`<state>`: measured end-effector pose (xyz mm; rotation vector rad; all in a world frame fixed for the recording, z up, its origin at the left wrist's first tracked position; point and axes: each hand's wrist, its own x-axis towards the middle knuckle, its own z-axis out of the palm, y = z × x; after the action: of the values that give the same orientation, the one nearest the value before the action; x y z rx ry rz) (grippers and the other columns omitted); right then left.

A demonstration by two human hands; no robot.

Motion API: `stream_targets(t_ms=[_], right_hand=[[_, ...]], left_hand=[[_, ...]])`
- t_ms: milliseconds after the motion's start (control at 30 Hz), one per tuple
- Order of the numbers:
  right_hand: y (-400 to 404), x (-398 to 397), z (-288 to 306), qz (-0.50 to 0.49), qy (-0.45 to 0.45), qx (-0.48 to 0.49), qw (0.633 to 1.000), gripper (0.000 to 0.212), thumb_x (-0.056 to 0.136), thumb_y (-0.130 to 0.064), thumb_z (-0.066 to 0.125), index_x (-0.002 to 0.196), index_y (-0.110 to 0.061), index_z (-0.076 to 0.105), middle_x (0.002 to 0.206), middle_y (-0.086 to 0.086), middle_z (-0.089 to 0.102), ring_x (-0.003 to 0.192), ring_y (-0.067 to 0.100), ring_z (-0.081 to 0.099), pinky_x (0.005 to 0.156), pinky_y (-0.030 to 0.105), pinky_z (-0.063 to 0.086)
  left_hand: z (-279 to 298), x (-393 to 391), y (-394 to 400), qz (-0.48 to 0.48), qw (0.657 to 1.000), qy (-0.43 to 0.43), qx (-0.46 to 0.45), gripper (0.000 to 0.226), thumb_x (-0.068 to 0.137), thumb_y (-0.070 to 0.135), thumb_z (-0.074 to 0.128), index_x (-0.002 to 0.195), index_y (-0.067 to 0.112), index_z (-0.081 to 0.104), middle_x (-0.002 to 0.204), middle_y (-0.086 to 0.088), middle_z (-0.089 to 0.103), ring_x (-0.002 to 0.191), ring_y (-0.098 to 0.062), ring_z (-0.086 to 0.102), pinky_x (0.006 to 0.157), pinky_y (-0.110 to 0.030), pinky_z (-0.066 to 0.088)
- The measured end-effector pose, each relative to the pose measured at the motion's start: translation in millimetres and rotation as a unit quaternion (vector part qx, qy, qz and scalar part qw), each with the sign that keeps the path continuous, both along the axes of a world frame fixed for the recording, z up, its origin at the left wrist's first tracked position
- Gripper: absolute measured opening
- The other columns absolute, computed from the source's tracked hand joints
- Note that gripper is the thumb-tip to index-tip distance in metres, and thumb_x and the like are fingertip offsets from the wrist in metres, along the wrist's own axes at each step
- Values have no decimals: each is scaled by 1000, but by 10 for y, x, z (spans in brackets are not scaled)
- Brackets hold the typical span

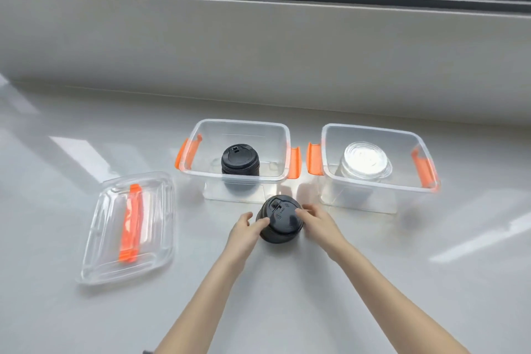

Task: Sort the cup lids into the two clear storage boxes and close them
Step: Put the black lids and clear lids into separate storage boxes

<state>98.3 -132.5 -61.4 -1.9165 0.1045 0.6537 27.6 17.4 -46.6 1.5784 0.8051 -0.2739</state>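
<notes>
A stack of black cup lids (281, 220) stands on the white counter in front of the boxes. My left hand (245, 231) grips its left side and my right hand (317, 220) grips its right side. Behind it, the left clear box (201, 175) with orange latches stands open and holds another stack of black lids (240, 159). The right clear box (373, 184) is open too and holds a stack of clear lids (366, 162). The two box covers (129, 227), clear with orange handles, lie stacked on the counter to the left.
The white counter (287, 296) runs back to a low grey wall under a window. The boxes stand side by side, their orange latches (294, 162) nearly touching between them.
</notes>
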Motion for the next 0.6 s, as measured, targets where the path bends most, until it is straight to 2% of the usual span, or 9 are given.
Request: stream_targets(t_ms=[67, 133, 167, 233, 367, 433, 500, 600], right_hand=[[75, -35, -49, -4, 28, 22, 999, 36, 88, -22, 50, 121, -8, 52, 111, 8, 60, 84, 15, 54, 69, 25, 42], [132, -67, -93, -14, 30, 26, 999, 34, 89, -19, 48, 121, -7, 53, 114, 12, 61, 84, 16, 51, 61, 21, 37], [151, -78, -113, -22, 28, 25, 999, 33, 89, -17, 48, 120, -7, 53, 115, 13, 61, 87, 18, 51, 61, 21, 36], [176, -101, -112, -38, 29, 24, 999, 31, 89, -16, 48, 118, -6, 55, 110, 13, 62, 87, 18, 51, 61, 22, 36], [183, -197, -46, -57, 44, 48, 996, 25, 88, -17, 51, 107, -4, 61, 81, 4, 59, 66, 13, 48, 58, 21, 36], [154, -247, 40, -60, 38, 49, 996, 24, 86, -21, 54, 101, -4, 62, 82, 6, 59, 69, 18, 51, 65, 28, 42], [117, -296, 192, -57, -6, 27, 998, 22, 82, -25, 59, 94, -7, 63, 87, 4, 62, 75, 19, 55, 71, 33, 48], [105, -371, 513, -68, -112, 5, 991, 16, 78, -31, 63, 80, -15, 63, 82, 1, 65, 74, 18, 58, 75, 37, 50]], left_hand=[[-79, 9, -12, 8, 1000, -7, -18, 58, 85, 26, 57, 137, 11, 37, 140, -10, 44, 119, -22, 47, 100, -35, 40], [-116, 23, -15, 27, 999, -24, -34, 48, 86, 22, 56, 130, 10, 44, 133, -10, 52, 107, -20, 51, 89, -32, 40], [-126, 30, -11, 34, 998, -27, -40, 45, 86, 21, 56, 128, 9, 47, 130, -11, 54, 106, -22, 53, 88, -34, 42], [-136, 36, 0, 44, 997, -25, -52, 40, 85, 22, 57, 122, 10, 51, 128, -13, 58, 116, -30, 54, 87, -36, 44], [-118, -14, 34, 40, 998, -14, -56, 45, 83, 28, 59, 121, 5, 53, 133, -21, 53, 125, -34, 48, 64, -26, 38], [-41, -52, 77, 26, 998, -21, -52, 45, 83, 30, 59, 120, 4, 54, 129, -20, 57, 119, -31, 53, 72, -28, 42], [97, -100, 151, -7, 998, -37, -46, 42, 83, 31, 60, 115, 4, 57, 121, -15, 62, 111, -27, 59, 81, -30, 45], [398, -146, 298, -69, 994, -73, -37, 38, 80, 36, 62, 105, 7, 62, 110, -11, 67, 100, -23, 64, 79, -29, 49]])
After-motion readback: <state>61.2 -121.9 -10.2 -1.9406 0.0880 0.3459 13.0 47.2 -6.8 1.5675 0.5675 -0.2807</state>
